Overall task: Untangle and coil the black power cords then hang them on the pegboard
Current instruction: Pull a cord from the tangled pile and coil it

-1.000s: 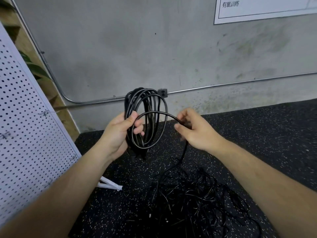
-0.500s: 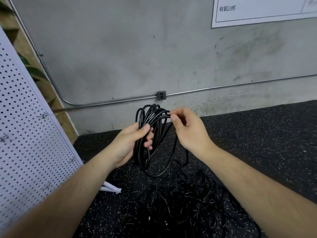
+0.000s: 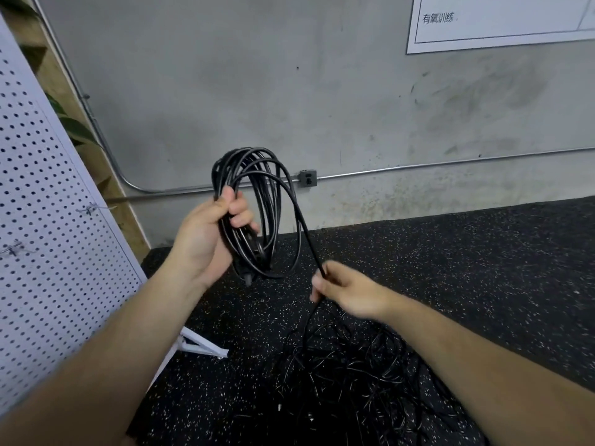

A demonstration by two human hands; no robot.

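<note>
cord coil point(image 3: 257, 201) gripped in left hand point(image 3: 206, 243); right hand point(image 3: 351, 292), pinching the loose strand point(image 3: 309, 239), has dropped toward five o'clock, readying another loop.

- Diffuse indoor light, moderate level; source out of view.
- Concrete wall point(image 3: 289, 91) evenly lit, no hard shadows.
- Thin glints on the cord coil point(image 3: 248, 155) gripped by the left hand point(image 3: 206, 239); cord pile point(image 3: 347, 375) on the floor point(image 3: 483, 268) reads nearly solid black.
- Right hand point(image 3: 347, 292) and the strand point(image 3: 311, 243) it pinches slightly motion-smeared.
- Wide-angle bowing: conduit point(image 3: 450, 163) curves, pegboard point(image 3: 48, 220) leans at the left edge.
</note>
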